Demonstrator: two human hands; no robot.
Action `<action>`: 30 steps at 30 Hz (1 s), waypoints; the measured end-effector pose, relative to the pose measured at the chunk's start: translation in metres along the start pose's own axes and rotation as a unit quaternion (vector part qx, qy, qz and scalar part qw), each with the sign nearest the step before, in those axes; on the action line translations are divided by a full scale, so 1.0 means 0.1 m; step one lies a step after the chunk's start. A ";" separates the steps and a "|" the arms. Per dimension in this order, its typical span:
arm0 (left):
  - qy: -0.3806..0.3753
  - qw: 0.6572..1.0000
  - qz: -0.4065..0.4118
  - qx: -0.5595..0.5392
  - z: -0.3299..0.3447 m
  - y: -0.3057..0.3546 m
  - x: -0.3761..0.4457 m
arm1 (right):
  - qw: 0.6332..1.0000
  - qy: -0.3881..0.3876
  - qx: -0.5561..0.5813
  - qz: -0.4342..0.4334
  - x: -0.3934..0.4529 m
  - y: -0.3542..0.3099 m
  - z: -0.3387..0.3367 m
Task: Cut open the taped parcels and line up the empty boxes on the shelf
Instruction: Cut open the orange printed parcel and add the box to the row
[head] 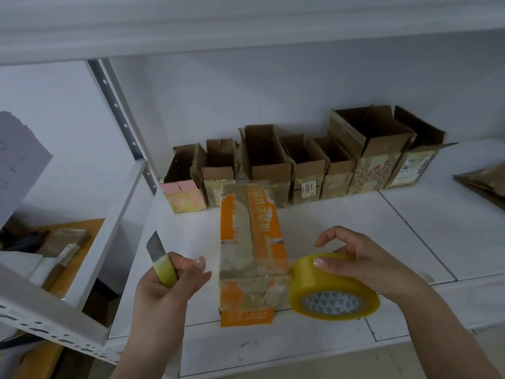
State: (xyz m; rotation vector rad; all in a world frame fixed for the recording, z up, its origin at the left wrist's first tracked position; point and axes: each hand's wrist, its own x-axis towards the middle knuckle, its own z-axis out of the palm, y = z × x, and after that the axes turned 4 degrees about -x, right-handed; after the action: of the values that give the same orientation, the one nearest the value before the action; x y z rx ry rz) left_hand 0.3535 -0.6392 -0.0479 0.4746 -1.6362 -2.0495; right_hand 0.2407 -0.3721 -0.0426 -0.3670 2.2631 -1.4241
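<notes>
At far left a neighbouring shelf unit [82,242] holds a few packages on a lower level, well apart from the work. The person's left hand [169,285] grips a yellow-handled utility knife [161,261], fingers curled round the handle, the bare blade pointing up and away to the left. Just to the right of that hand, on the white shelf [355,228], lies the orange taped parcel [251,255]. Its long axis runs from the shelf's front edge towards the back, and clear tape crosses its top. The blade stands beside the parcel's left flank, near but not touching, so the knife hand is the nearer one for a cut; the blade would have to swing right and tip down to meet the tape.

Touching the parcel's right near corner is a roll of yellow packing tape [333,288], which the right hand [363,258] holds over its upper rim, fingers curved on it. A strip of tape appears to run from the roll onto the parcel, though the join is hard to read.

Behind the parcel, a row of empty opened boxes [300,165] stands along the back wall, flaps up, side by side. At the far right edge lies a flattened package [486,181].
</notes>
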 end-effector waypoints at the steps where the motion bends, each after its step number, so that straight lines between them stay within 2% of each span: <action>1: 0.001 1.000 -0.001 0.002 -0.01 -0.01 0.01 | 1.000 0.000 0.000 0.000 0.00 0.00 0.01; 13: 0.004 1.000 -0.022 0.012 -0.10 -0.21 0.14 | 1.000 0.011 0.014 0.006 0.00 0.04 0.05; 20: -0.012 0.994 -0.104 0.015 -0.02 -0.50 0.04 | 1.000 0.016 0.008 0.024 0.00 0.08 0.09; 24: -0.026 0.992 -0.109 0.058 0.05 -0.51 -0.02 | 0.999 0.022 -0.006 0.035 -0.02 0.10 0.09; 28: -0.022 0.992 -0.109 0.060 0.11 -0.47 -0.07 | 0.999 0.030 -0.001 0.037 -0.05 0.10 0.11; 30: -0.028 0.989 -0.135 0.052 0.08 -0.49 -0.07 | 0.999 0.033 0.005 0.035 -0.05 0.11 0.11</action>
State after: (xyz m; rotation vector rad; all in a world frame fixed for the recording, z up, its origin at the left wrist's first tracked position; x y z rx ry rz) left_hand 0.3476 -0.6200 -0.0936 0.7152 -1.8035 -2.1927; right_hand 0.2507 -0.3736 -0.0557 -0.2394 2.2970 -1.4308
